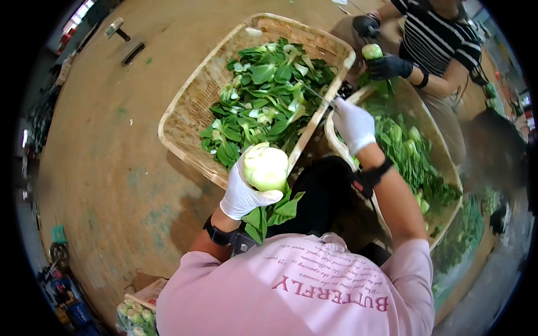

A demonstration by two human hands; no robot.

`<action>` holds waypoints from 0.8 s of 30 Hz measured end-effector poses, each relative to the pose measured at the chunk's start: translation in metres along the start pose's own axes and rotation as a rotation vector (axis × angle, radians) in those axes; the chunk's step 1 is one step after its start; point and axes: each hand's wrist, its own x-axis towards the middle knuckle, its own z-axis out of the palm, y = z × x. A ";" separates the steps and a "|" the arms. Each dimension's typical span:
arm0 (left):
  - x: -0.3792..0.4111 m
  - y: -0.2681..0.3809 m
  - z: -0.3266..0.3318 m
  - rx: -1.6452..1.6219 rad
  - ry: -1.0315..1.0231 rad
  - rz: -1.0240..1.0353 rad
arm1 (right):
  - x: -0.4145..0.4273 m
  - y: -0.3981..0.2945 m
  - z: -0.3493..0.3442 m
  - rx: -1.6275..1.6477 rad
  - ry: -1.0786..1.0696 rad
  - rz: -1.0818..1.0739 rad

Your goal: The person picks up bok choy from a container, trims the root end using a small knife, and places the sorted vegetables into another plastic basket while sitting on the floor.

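My left hand (248, 187), in a white glove, holds a head of bok choy (265, 167) with its pale base up and its green leaves (286, 210) hanging below. My right hand (355, 124), also white-gloved, is closed around the handle of a knife (315, 93). The thin blade points up and left over the near rim of a plastic basket (180, 98). Loose green leaves and pale cut pieces (269, 101) lie heaped inside that basket. Right of my right hand, a second basket (452, 168) holds bok choy heads (410, 147) with their leaves.
A co-worker (441, 46) in dark gloves holds another bok choy (372, 51) beyond the second basket. More greens (462, 239) lie at the right on plastic sheeting. A scale (126, 40) stands on the floor at upper left. Packed bok choy (136, 315) sits at lower left.
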 end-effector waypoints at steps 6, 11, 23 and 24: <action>0.012 -0.002 0.015 -0.092 0.050 -0.154 | -0.065 -0.064 -0.013 1.556 -0.429 -0.029; 0.015 0.002 0.012 -0.020 -0.118 -0.160 | -0.078 -0.058 -0.004 1.430 -0.306 -0.071; 0.014 0.027 0.010 -0.196 0.039 -0.335 | -0.085 -0.058 -0.023 0.732 -0.259 -0.216; 0.022 0.034 0.012 -0.208 0.014 -0.179 | -0.087 -0.057 -0.019 0.819 -0.272 -0.183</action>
